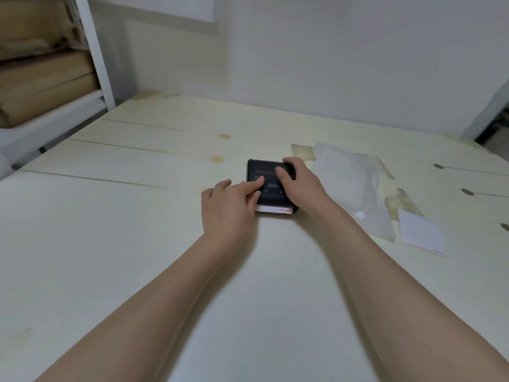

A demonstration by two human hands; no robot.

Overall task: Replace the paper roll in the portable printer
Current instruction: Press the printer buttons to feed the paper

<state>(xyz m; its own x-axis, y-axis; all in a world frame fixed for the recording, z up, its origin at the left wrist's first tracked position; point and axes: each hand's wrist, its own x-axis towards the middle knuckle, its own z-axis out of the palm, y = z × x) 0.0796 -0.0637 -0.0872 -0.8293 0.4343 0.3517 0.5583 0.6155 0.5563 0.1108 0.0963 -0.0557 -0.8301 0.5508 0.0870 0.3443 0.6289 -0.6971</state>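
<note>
The black printer [268,186] lies flat on the tabletop [137,244], its long axis running away from the person. The left hand [230,208] presses fingertips on its top, grip apart. The right hand [298,180] clamps its right side.

Black portable printer [268,183] lies flat on the table, white strip along its near edge.

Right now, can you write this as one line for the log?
printer: closed, on table | left hand: fingers on top | right hand: gripping right side

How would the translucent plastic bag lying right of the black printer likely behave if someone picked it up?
The translucent plastic bag is probably floppy: it lies crumpled and flat on the pale wooden table. It is likely very light, since the tabletop shows through it. It might slide easily when pushed.
</note>
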